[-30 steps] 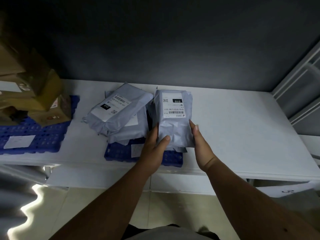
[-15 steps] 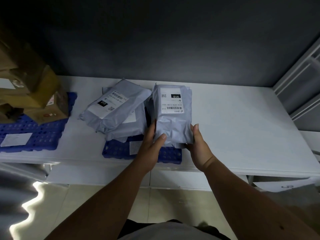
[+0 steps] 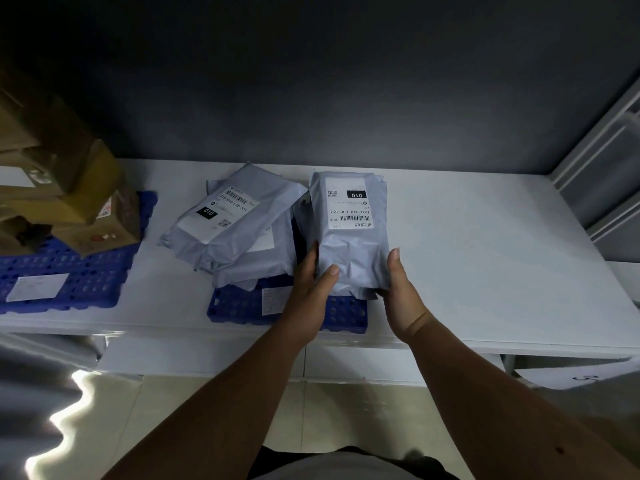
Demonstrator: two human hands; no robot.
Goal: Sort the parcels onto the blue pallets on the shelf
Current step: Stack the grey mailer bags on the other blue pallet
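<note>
A grey plastic parcel with a white label marked 010 lies on the right half of a blue pallet on the white shelf. My left hand grips its near left edge, thumb on top. My right hand holds its near right edge, fingers underneath and thumb along the side. Beside it on the same pallet lies a stack of grey parcels, the top one also labelled 010. What lies under the held parcel is hidden.
A second blue pallet at the left carries brown cardboard boxes and a white paper label. The white shelf stretches right to a grey upright frame. A dark wall stands behind it. Beige floor tiles lie below.
The parcel and both hands have stayed in almost the same place on the pallet; only the camera view has shifted slightly.
</note>
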